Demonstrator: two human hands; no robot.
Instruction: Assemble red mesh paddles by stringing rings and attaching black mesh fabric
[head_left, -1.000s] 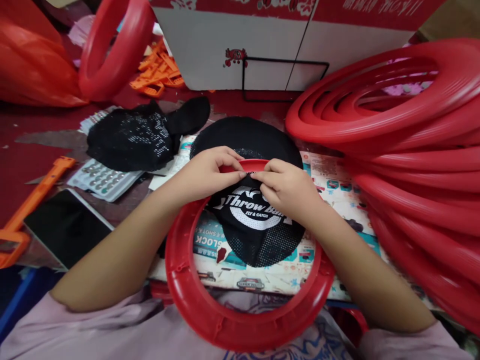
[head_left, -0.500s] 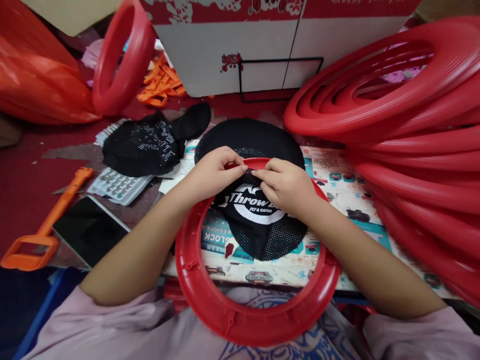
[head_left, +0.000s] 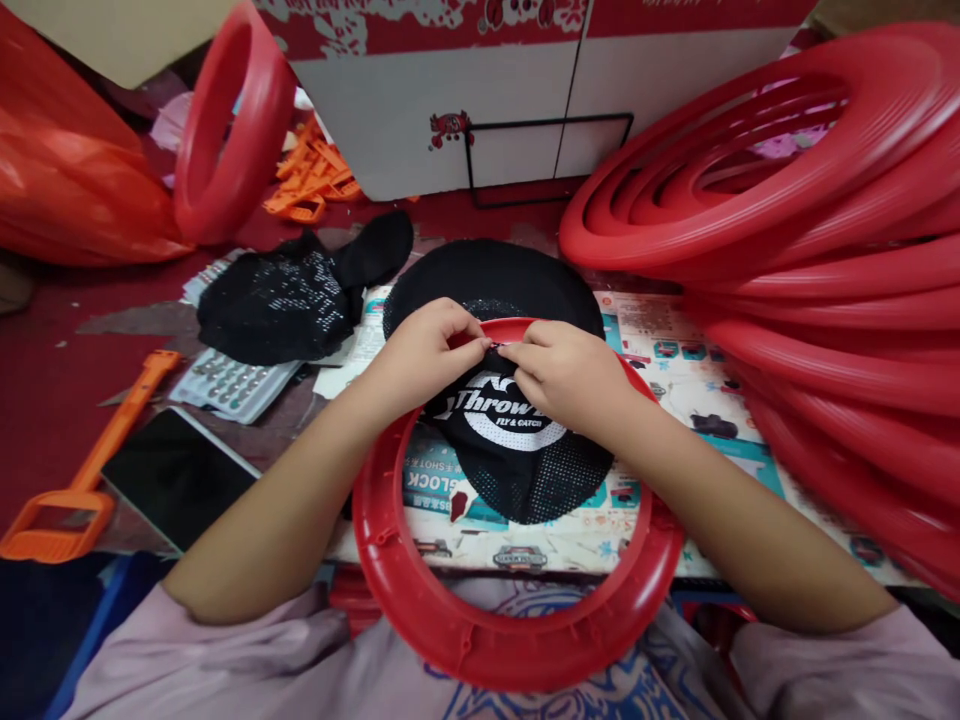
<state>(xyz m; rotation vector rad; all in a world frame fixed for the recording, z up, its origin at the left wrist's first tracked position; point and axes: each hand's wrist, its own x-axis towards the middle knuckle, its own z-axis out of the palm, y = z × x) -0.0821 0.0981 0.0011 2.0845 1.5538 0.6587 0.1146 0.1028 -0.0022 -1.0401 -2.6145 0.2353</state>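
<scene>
A red plastic ring (head_left: 517, 650) leans from the board toward my body, its hollow ribbed side facing up. Inside its far rim hangs a black mesh fabric disc (head_left: 536, 480) with white lettering. My left hand (head_left: 435, 345) pinches the edge of this fabric at the far rim. Right beside it, my right hand (head_left: 562, 375) pinches the same edge, covering part of the lettering. The fingertips of both hands almost meet, and the exact bit of edge between them is hidden. Beyond the ring lies another piece of black fabric (head_left: 487, 265).
Red rings (head_left: 825, 300) are stacked high at the right. Behind stands a white and red carton (head_left: 450, 90) with a black wire frame (head_left: 551, 122). At the left are black mesh fabric (head_left: 277, 295), a tablet-like device (head_left: 176, 475), an orange plastic handle (head_left: 97, 460) and another red ring (head_left: 262, 150).
The view has shifted slightly. Both hands stay at the far rim, pinching the fabric edge, with only small finger movements; the ring has hardly moved.
</scene>
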